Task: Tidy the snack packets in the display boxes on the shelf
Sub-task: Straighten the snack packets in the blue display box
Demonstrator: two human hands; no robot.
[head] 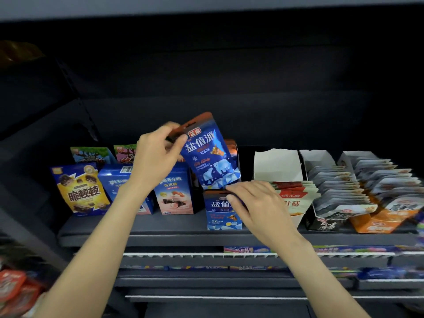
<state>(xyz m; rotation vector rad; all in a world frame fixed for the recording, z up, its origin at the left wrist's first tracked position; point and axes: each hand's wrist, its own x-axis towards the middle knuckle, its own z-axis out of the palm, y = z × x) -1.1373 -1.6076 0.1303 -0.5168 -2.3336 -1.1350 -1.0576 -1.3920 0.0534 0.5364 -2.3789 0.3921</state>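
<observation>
The left hand pinches the top of a tilted blue foil candy packet, long axis leaning up-left, directly above the blue cardboard display box whose rim the right hand grips

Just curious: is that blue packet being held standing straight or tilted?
Tilted: the blue packet leans left, pinched at its top by the left hand.
</observation>
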